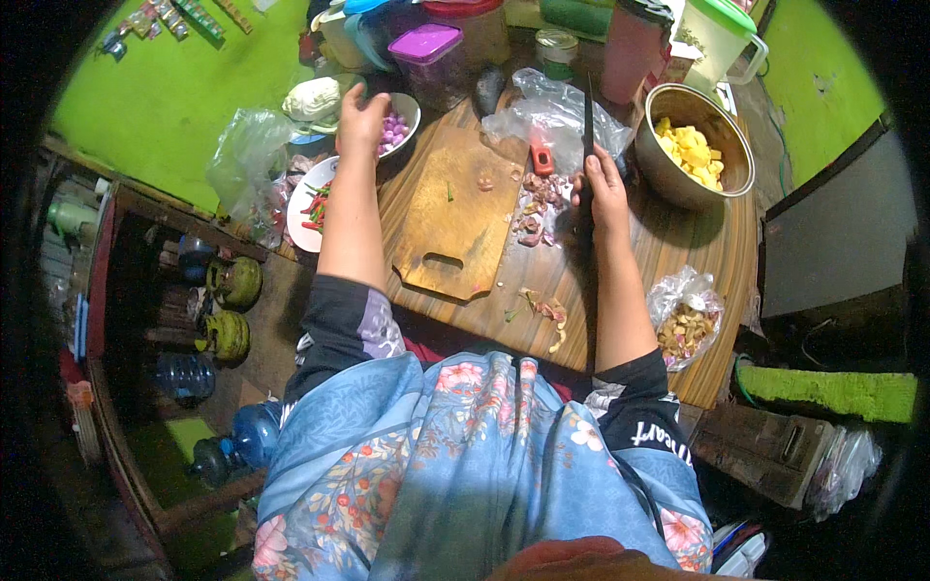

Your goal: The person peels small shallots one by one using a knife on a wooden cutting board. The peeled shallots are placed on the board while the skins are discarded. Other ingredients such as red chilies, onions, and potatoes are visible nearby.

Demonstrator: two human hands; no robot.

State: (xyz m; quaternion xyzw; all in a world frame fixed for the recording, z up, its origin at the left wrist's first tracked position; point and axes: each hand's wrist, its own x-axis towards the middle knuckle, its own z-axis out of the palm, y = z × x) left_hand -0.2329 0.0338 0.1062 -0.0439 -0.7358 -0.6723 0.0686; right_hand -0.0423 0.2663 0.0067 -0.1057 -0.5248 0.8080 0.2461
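My right hand [604, 184] is closed around a knife [588, 121] at the right of the cutting board, its dark, narrow blade pointing away from me. My left hand [363, 121] reaches over the near-left side of a white bowl [414, 118] of peeled purple shallots [392, 133]. Its thumb and forefinger look apart; the other fingers are partly hidden. A worn wooden cutting board [455, 213] lies between my arms, with a small green piece and a pale bit on it. Under my left forearm, a white plate [302, 232] holds red and green chillies [315, 208].
Onion skins [533, 218] and a red-handled tool [542, 160] lie right of the board. A metal pot [738, 179] of yellow chunks stands farther right, above a bag of peelings [686, 320]. A cabbage [312, 99], clear plastic [557, 107] and a purple-lidded tub [426, 44] are behind.
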